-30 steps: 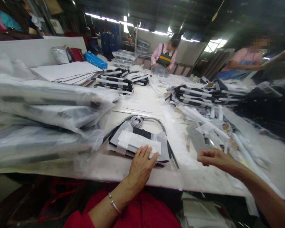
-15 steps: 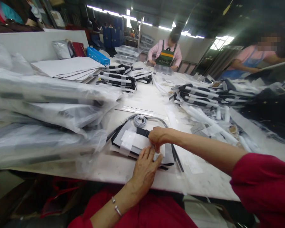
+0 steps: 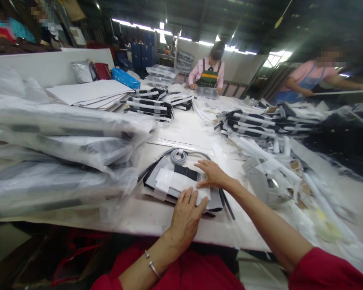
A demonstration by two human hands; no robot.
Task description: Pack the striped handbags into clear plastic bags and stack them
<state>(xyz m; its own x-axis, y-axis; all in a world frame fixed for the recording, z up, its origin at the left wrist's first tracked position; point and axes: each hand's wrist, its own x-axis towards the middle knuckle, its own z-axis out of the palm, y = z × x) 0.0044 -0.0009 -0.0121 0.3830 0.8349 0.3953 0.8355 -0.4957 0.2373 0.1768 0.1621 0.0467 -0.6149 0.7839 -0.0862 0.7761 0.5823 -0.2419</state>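
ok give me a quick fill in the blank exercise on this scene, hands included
1. The left hand has its fingertips on the ____ wrapping of the flat bundle.
2. The right hand is nearer than the left one to the coil, whose colour is ____.
3. The silver bracelet is on the person's ____ wrist.
4. The box beside the stack of white sheets is ____.

Missing words: white; grey; left; blue.

Strip lights below dark ceiling
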